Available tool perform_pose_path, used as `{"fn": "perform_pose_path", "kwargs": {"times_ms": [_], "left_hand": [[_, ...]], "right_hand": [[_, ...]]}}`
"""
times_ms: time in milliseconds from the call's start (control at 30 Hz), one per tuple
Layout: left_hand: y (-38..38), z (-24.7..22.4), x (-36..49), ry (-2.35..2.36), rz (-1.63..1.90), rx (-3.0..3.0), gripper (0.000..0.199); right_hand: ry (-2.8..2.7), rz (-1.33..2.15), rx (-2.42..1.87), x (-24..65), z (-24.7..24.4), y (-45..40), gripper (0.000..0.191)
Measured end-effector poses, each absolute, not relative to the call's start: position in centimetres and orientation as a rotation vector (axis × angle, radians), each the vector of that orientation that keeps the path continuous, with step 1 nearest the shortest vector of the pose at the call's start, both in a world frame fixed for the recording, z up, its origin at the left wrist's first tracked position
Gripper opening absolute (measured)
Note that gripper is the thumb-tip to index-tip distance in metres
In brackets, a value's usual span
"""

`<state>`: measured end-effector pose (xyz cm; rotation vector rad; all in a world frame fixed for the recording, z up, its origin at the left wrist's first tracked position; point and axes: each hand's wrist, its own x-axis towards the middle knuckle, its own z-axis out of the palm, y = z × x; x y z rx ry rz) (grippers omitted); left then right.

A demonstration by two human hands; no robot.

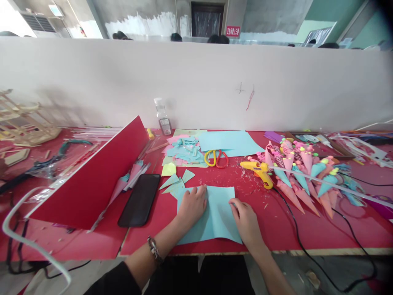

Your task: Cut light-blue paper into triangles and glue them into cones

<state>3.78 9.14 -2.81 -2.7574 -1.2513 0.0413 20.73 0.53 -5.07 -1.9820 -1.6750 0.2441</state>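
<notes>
A light blue sheet of paper [221, 217] lies at the table's front edge, with a crease or slight lift down its middle. My left hand [193, 205] rests on its left part, fingers lying flat and pointing toward the far edge. At the right edge, my right hand [244, 217] pinches the paper between thumb and fingers. Blue paper triangles [178, 182] lie just beyond my left hand. Past the sheet are scissors [216, 159] with one yellow and one red handle. A yellow glue gun [259, 172] lies beyond my right hand.
Paper cones [303, 172] in pink and blue are heaped at right, near a black cord [294, 223]. A phone [139, 200] and an upright red board [98, 180] stand to the left. Paper scraps [186, 149], a blue sheet [230, 141] and a bottle [163, 119] are farther back.
</notes>
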Motion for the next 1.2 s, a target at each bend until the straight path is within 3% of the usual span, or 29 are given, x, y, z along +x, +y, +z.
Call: {"fn": "perform_pose_path", "kwargs": {"times_ms": [333,500,900,1200], "left_hand": [[8.0,-2.1,3.4,-1.312,-0.03,-2.777,0.044],[6.0,-2.5,2.8,-1.455,-0.15,-2.789,0.045],[5.3,-4.1,2.6,-1.504,-0.259,-2.738,0.044],[5.2,-4.2,2.5,-1.491,-0.3,-2.743,0.042]], "right_hand": [[-1.487,0.382,-1.964,21.8,-5.2,-0.6,0.028],[-1.278,0.551,-1.839,21.2,-4.8,-1.5,0.049],[-1.508,0.486,-1.945,20.1,-4.3,-2.9,0.026],[-1.461,0.458,-1.957,23.0,-4.2,-5.0,0.026]]}}
